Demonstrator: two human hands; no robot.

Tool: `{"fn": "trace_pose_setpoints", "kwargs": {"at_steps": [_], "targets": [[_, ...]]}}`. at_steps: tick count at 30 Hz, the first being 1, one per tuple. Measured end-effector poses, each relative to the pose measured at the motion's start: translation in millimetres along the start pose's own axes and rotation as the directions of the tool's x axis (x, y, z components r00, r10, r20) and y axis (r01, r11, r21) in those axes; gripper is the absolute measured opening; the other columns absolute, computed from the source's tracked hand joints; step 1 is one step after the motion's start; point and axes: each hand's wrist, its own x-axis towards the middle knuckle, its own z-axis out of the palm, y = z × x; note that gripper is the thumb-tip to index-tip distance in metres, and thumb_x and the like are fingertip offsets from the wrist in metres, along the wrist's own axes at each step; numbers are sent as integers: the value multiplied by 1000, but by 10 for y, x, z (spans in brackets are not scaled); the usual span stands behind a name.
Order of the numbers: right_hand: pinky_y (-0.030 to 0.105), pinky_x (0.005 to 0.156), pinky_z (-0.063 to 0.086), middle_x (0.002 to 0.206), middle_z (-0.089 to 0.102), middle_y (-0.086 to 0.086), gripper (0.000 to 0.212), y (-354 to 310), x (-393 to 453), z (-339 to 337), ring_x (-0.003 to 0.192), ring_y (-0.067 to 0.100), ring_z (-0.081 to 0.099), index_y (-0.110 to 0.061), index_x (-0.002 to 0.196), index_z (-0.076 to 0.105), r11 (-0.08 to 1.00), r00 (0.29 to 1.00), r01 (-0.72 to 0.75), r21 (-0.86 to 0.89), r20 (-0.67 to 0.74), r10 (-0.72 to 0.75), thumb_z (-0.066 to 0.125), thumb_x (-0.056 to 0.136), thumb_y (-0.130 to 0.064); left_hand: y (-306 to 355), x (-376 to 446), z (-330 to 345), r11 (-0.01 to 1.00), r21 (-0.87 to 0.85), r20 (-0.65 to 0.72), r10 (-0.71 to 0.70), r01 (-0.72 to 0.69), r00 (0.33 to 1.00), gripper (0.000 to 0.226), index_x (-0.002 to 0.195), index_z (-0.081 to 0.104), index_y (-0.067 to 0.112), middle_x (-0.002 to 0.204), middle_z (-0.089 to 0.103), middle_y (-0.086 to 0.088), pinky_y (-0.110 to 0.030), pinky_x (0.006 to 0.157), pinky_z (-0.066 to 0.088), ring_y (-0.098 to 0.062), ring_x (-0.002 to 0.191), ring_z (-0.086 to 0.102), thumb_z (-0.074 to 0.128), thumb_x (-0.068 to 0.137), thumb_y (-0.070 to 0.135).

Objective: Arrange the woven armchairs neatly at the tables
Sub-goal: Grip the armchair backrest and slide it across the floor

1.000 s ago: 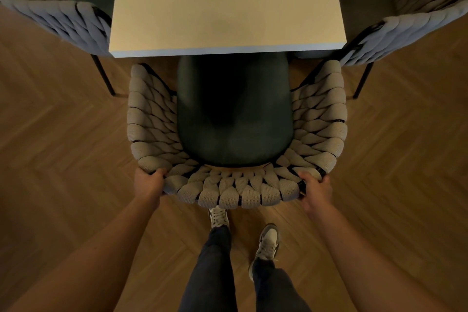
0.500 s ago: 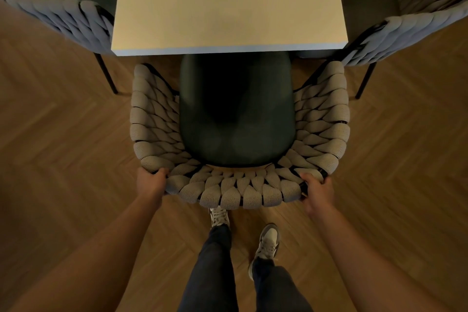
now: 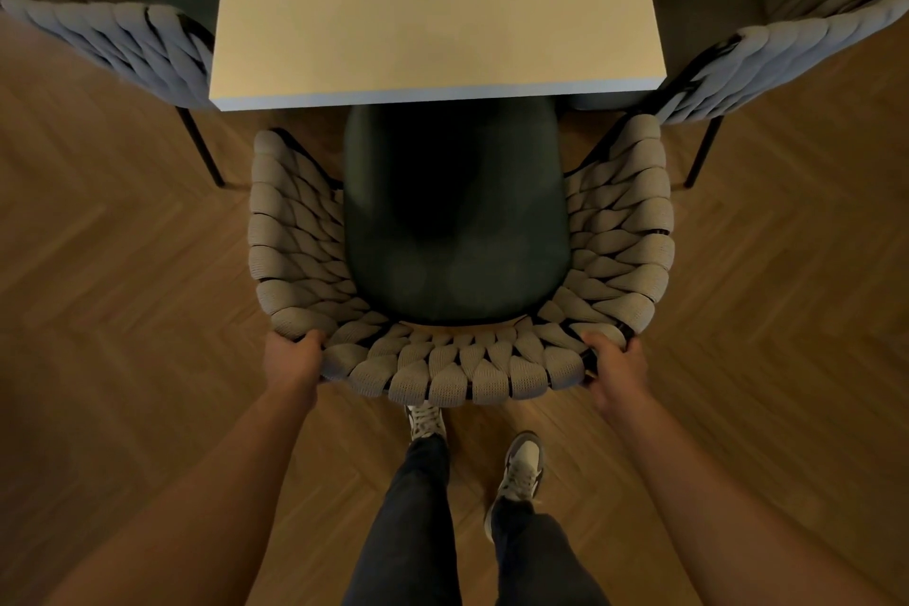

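A beige woven armchair [image 3: 460, 372] with a dark green seat cushion [image 3: 455, 212] stands right below me, facing the pale square table [image 3: 433, 10]. The front of its seat is tucked under the table's near edge. My left hand [image 3: 291, 359] grips the back rim at its left corner. My right hand [image 3: 615, 362] grips the same rim at its right corner.
Two more woven armchairs stand at the table's sides, one on the left [image 3: 118, 39] and one on the right [image 3: 787, 39], each with thin black legs. Herringbone wood floor [image 3: 123, 285] lies all around. My legs and sneakers [image 3: 524, 465] are just behind the chair back.
The chair and table have shifted slightly in view, and the seat sits a touch further under the table edge. Both hands keep their grip on the back rim.
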Motion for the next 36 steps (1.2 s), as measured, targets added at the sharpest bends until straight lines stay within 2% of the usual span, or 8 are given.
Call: {"fn": "trace_pose_setpoints", "kwargs": {"at_steps": [5, 10, 15, 19, 23, 28, 36], "targets": [[52, 85, 54, 109, 63, 3, 35, 61, -54, -2, 98, 26, 63, -26, 113, 50, 1000, 1000, -10, -4, 13, 10, 66, 90, -6, -52, 14, -69, 1000, 15, -20, -11, 11, 1000, 44, 135, 43, 13, 125, 53, -15, -57, 85, 55, -37, 111, 58, 60, 95, 11], [51, 84, 53, 104, 63, 0, 33, 94, -116, 9, 95, 24, 63, -25, 113, 50, 1000, 1000, -7, -9, 26, 7, 65, 91, -5, -103, 57, -143, 1000, 24, -8, -13, 13, 1000, 45, 136, 42, 15, 129, 53, -15, -57, 83, 55, -37, 112, 57, 61, 95, 12], [46, 75, 54, 103, 63, -1, 34, 117, -159, -4, 91, 21, 63, -23, 115, 49, 1000, 1000, -3, -2, 31, 3, 64, 91, -4, -140, 64, -175, 999, 33, -14, -16, 16, 1000, 48, 137, 42, 15, 129, 53, -15, -58, 83, 56, -37, 111, 58, 62, 94, 13], [53, 85, 53, 106, 65, 1, 34, 147, -169, 5, 97, 26, 64, -24, 116, 51, 1000, 999, -8, 7, 36, 7, 65, 91, -5, -151, 72, -178, 999, 41, -24, -9, 10, 1000, 46, 137, 42, 14, 127, 53, -16, -56, 81, 56, -38, 110, 58, 61, 94, 11], [51, 82, 53, 106, 65, 1, 37, 147, -165, 8, 95, 24, 64, -23, 120, 50, 1000, 999, -11, 20, 44, 10, 65, 91, -4, -151, 74, -177, 998, 65, -29, -2, 4, 1000, 46, 136, 42, 13, 125, 52, -15, -54, 79, 56, -38, 109, 57, 60, 94, 11], [50, 82, 54, 108, 65, 2, 34, 161, -146, 8, 97, 25, 64, -26, 110, 52, 1000, 1000, -1, 20, 16, 1, 67, 89, -4, -156, 86, -183, 995, 101, -42, 3, 1, 999, 41, 130, 45, 15, 123, 54, -17, -57, 78, 57, -38, 107, 58, 61, 92, 13], [51, 85, 53, 104, 64, -2, 33, 147, -138, 2, 98, 25, 63, -27, 107, 52, 1000, 1000, -10, 16, 3, 10, 67, 89, -4, -170, 75, -188, 994, 111, -7, 9, -8, 1000, 47, 137, 41, 17, 127, 53, -15, -58, 78, 58, -38, 108, 58, 60, 94, 14]]}}
